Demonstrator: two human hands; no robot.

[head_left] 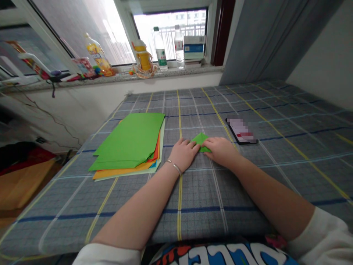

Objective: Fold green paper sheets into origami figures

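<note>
A small folded piece of green paper [200, 139] lies on the grey checked cloth [193, 184] in front of me. My left hand [183, 153] rests on its left edge, fingers curled and pressing down; a thin bracelet circles that wrist. My right hand [220, 149] covers the paper's right side, fingers bent onto it. Both hands meet over the paper, which shows only as a pointed tip between and above them.
A stack of coloured paper sheets [131, 143], green on top, lies to the left. A phone [242, 131] lies to the right. Bottles [160, 48] and a yellow jar [143, 57] stand on the windowsill [110, 78]. The surface's left edge drops to the floor.
</note>
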